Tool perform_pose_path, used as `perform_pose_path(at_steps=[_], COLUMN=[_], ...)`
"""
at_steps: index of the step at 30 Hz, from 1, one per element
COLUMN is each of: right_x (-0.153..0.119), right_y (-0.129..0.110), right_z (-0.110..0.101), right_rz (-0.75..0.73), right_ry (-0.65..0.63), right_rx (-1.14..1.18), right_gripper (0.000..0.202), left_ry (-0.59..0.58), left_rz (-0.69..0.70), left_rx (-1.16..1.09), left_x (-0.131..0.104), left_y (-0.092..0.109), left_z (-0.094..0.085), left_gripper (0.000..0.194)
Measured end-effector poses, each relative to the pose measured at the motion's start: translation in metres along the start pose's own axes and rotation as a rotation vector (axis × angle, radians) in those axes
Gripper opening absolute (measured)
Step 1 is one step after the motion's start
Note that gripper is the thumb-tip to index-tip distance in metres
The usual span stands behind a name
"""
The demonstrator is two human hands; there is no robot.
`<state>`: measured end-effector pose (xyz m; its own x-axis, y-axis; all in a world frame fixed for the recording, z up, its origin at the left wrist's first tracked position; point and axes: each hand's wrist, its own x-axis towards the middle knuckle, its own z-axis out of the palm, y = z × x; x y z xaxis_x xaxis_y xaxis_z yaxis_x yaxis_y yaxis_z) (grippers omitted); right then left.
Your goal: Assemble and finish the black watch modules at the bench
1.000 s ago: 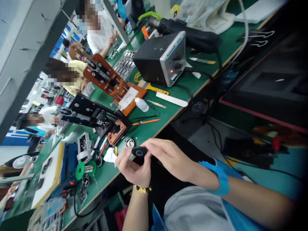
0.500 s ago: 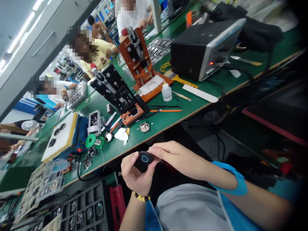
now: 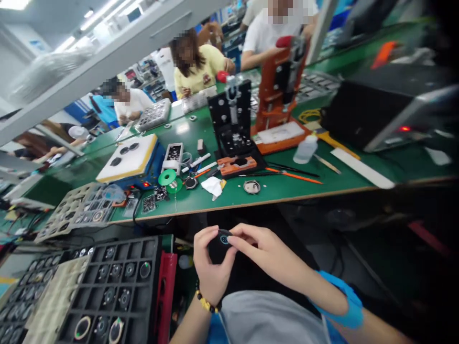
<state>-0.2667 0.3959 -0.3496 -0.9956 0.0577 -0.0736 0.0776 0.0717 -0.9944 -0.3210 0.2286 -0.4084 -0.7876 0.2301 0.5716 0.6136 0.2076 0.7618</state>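
A black round object (image 3: pixel 217 249) with a light-blue ring and small dots on its face is held over my lap, below the bench's front edge. My left hand (image 3: pixel 212 273) is closed around it, thumb on the near side and fingers on the far side. My right hand (image 3: pixel 263 246) is closed too, its thumb and fingertips pressed against the object's right side beside the blue ring. Whether a small part sits between those right fingertips is hidden. A round metal watch-like part (image 3: pixel 251 187) lies on the green bench (image 3: pixel 229 198) beyond my hands.
A black press (image 3: pixel 234 129) and an orange press (image 3: pixel 281 95) stand at the back. A white bottle (image 3: pixel 305 150), tweezers and a white strip (image 3: pixel 362 167) lie right. A solder spool (image 3: pixel 168 177) and blue box (image 3: pixel 139 167) are left. A compartment tray (image 3: pixel 118 282) holds round parts. Co-workers sit opposite.
The view has swung left and levelled, so the bench appears farther right. My right fingertips have shifted from the object's right edge onto its face near the blue ring. My left hand keeps its hold.
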Motion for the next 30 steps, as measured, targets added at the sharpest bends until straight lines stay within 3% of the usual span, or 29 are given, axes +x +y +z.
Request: perform_pose_path(at_steps=[4, 7, 9, 11, 13, 14, 16, 18, 19, 22, 25, 30], right_x=[0.022, 0.038, 0.044, 0.047, 0.047, 0.046, 0.043, 0.038, 0.035, 0.028, 0.025, 0.024], right_y=[0.025, 0.04, 0.047, 0.05, 0.054, 0.056, 0.061, 0.067, 0.07, 0.078, 0.081, 0.076], right_z=[0.019, 0.034, 0.041, 0.042, 0.038, 0.035, 0.028, 0.022, 0.02, 0.016, 0.015, 0.011], right_rz=[0.038, 0.044, 0.052, 0.032, -0.004, -0.019, -0.037, -0.053, -0.061, -0.078, -0.1, -0.21], right_ry=[-0.087, -0.13, -0.112, -0.075, -0.047, -0.035, -0.011, 0.002, 0.003, 0.003, -0.009, -0.091], right_rx=[0.066, 0.13, 0.131, 0.066, -0.035, -0.078, -0.136, -0.172, -0.186, -0.212, -0.235, -0.35], right_gripper=[0.04, 0.043, 0.047, 0.052, 0.052, 0.051, 0.048, 0.046, 0.045, 0.042, 0.039, 0.033], left_ry=[-0.074, -0.066, -0.002, 0.096, 0.11, 0.08, -0.116, -0.3, -0.324, -0.232, -0.248, -0.183], left_rz=[-0.44, -0.576, -0.478, -0.267, -0.049, 0.023, 0.071, 0.134, 0.158, 0.17, 0.175, 0.066], left_rx=[-0.227, -0.286, -0.145, 0.124, 0.386, 0.463, 0.55, 0.61, 0.624, 0.639, 0.648, 0.573], left_x=[-0.009, -0.003, 0.013, 0.039, 0.07, 0.086, 0.111, 0.127, 0.13, 0.129, 0.121, 0.111], left_y=[-0.001, -0.004, -0.004, -0.005, -0.009, -0.013, -0.023, -0.032, -0.035, -0.039, -0.039, -0.048], left_z=[-0.015, -0.031, -0.045, -0.059, -0.067, -0.068, -0.065, -0.058, -0.054, -0.05, -0.049, -0.048], left_gripper=[0.032, 0.022, 0.019, 0.018, 0.026, 0.031, 0.038, 0.033, 0.031, 0.028, 0.026, 0.026])
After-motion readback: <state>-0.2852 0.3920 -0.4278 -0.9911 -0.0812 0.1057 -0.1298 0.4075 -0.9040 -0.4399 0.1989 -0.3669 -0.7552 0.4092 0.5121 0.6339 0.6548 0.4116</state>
